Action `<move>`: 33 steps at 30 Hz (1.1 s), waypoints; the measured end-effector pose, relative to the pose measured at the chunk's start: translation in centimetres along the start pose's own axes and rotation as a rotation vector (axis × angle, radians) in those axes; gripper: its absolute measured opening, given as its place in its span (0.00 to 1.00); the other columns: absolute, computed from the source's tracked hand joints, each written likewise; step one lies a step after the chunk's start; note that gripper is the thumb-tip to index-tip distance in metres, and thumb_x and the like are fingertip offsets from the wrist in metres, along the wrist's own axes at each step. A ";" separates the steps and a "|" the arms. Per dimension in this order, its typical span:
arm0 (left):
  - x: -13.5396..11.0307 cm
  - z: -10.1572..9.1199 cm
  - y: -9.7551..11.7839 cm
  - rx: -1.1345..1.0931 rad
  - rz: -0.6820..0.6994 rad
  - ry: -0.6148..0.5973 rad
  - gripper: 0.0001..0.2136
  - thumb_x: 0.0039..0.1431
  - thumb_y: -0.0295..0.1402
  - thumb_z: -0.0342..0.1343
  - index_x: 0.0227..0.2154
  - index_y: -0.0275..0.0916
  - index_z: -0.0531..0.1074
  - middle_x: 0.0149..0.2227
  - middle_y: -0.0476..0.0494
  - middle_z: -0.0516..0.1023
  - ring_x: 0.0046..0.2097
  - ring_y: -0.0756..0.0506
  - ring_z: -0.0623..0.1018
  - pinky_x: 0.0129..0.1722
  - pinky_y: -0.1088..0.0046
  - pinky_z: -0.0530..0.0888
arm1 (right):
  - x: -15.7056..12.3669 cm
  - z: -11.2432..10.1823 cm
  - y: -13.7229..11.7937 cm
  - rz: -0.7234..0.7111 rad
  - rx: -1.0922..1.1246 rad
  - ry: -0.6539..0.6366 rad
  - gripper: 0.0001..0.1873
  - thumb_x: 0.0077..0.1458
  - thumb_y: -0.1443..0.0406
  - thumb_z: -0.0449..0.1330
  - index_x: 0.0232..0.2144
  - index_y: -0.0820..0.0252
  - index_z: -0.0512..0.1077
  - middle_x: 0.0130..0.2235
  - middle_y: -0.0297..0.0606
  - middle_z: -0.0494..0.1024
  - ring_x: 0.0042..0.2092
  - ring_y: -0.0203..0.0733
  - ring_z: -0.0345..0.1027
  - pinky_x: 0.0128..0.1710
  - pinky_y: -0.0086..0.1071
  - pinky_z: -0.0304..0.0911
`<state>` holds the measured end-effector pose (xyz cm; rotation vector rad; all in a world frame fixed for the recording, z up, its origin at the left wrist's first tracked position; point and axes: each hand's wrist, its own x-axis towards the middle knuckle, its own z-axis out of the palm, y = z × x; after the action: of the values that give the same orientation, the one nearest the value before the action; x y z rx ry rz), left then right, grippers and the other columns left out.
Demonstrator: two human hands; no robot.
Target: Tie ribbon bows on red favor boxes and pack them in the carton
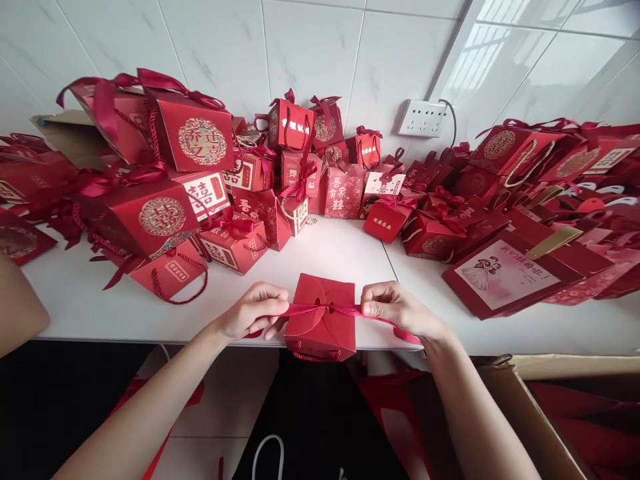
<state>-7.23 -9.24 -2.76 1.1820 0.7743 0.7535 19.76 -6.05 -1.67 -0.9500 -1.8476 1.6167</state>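
A small red gift box [321, 313] stands at the front edge of the white table [330, 257], its curved top flaps closed. A red ribbon [345, 311] runs across the top of the box. My left hand [253, 311] pinches the ribbon's left end just beside the box. My right hand [395, 308] pinches the right end, and the ribbon's tail trails under that wrist. The ribbon is pulled taut between both hands.
Many red gift boxes [200, 143] and red bags with ribbons are piled along the tiled wall, left to right. A flat red card with a couple drawn on it [505, 273] lies at the right. A wall socket [423, 118] sits above. An open cardboard carton [545, 427] stands below right.
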 end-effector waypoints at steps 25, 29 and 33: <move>-0.5 2.3 -1.8 0.097 0.065 0.145 0.20 0.52 0.48 0.53 0.17 0.36 0.64 0.10 0.59 0.55 0.13 0.58 0.50 0.17 0.77 0.55 | -0.6 1.7 2.0 0.000 0.071 0.094 0.28 0.45 0.42 0.60 0.19 0.59 0.60 0.16 0.23 0.54 0.17 0.26 0.40 0.16 0.26 0.36; -0.8 3.5 -1.9 0.095 0.104 0.166 0.20 0.54 0.48 0.52 0.17 0.37 0.62 0.09 0.58 0.54 0.14 0.56 0.54 0.19 0.77 0.57 | -1.0 2.5 2.1 -0.014 0.081 0.187 0.28 0.49 0.41 0.56 0.22 0.59 0.61 0.18 0.26 0.57 0.19 0.28 0.44 0.19 0.26 0.40; -0.7 3.2 -1.5 0.068 0.107 0.124 0.19 0.52 0.47 0.55 0.18 0.36 0.64 0.10 0.54 0.62 0.15 0.54 0.62 0.18 0.77 0.59 | -1.7 2.7 1.4 -0.001 0.158 0.218 0.24 0.53 0.46 0.57 0.23 0.59 0.62 0.22 0.29 0.64 0.23 0.31 0.54 0.23 0.27 0.47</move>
<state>-4.73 -11.77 -3.53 1.2542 0.8503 0.9016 19.03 -9.05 -3.39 -1.0111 -1.5514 1.5642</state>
